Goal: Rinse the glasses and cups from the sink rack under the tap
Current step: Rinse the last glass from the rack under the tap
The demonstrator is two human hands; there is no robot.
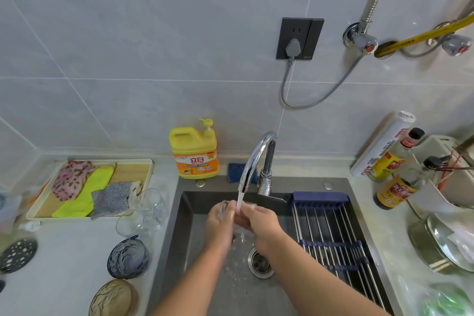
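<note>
Mid-rinse, probably late in the task: left hand point(220, 222) and right hand point(259, 223) both curl their fingers round a tumbler point(222, 207) under the running tap point(256, 154) at frame centre, with clear glasses point(150, 201) and glass bowls point(128, 256) already parked lower left.

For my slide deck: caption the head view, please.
Left hand and right hand hold a clear glass under the running tap.
</note>
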